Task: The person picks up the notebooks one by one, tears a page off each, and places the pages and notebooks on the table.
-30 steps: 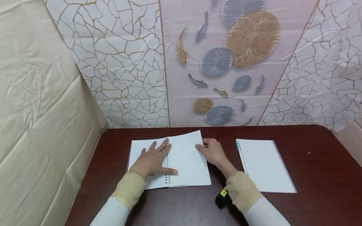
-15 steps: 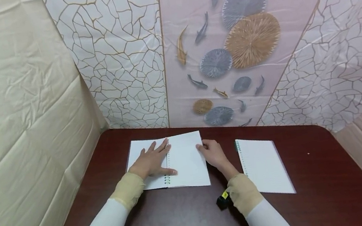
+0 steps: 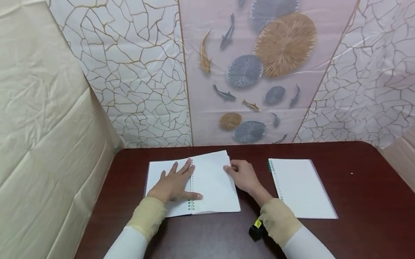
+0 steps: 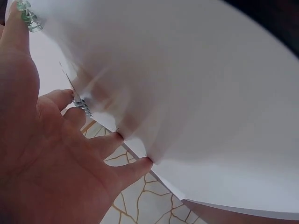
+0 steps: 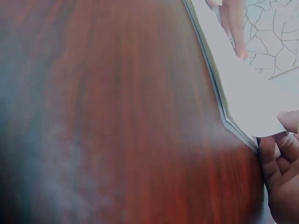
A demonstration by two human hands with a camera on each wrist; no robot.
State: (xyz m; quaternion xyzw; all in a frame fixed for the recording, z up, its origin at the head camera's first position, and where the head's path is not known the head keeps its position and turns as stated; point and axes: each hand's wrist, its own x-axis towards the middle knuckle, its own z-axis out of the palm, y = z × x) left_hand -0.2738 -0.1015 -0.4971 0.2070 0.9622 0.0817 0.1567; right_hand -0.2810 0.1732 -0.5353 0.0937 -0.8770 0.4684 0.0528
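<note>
Centrally, one ring-bound notebook, opened to white pages, near the far edge of a dark red-brown table; left hand spread, fingers apart, covering part of the left page and rings; right hand pinching the right page's outer edge between thumb and fingers. Around it: a second notebook to the right, its near-left corner hidden behind a beige cuff; a small black object, yellow-labelled, beside that cuff; a fish-patterned sheet behind.

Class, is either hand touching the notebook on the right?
No, the left hand and right hand both touch the other notebook.
</note>
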